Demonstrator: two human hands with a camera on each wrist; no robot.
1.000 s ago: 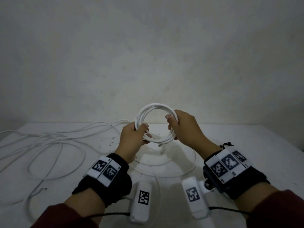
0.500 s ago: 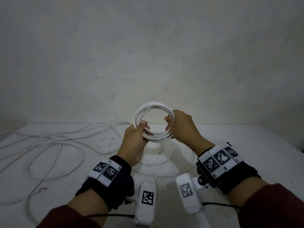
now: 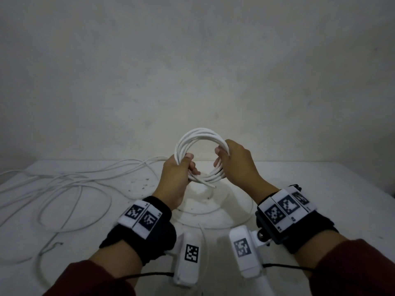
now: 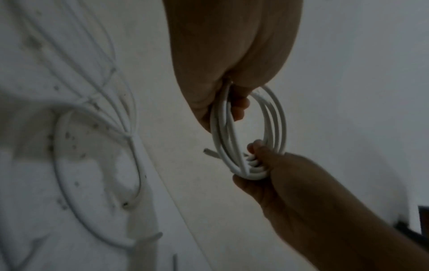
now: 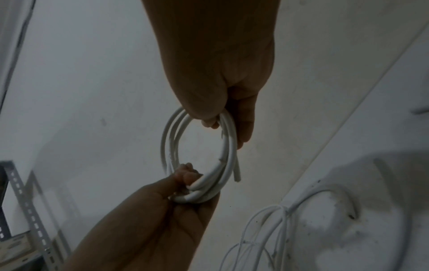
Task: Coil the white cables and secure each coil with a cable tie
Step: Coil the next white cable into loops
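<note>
A white cable coil of several loops hangs upright in the air above the white table. My left hand grips the coil's left side, thumb over the strands. My right hand grips its right side, fingers curled through the ring. A short cut cable end sticks out at the bottom of the coil. The left wrist view shows the coil edge-on between both hands. The right wrist view shows the coil with its free end hanging. No cable tie is in sight.
Loose white cables sprawl in wide loops across the left half of the table. A thin cable loop lies on the table under my hands. A wall rises behind the table. A perforated metal rack stands to the side.
Both hands have lifted the coil slightly and drawn it a little closer together. The free end now sticks out at the bottom.
</note>
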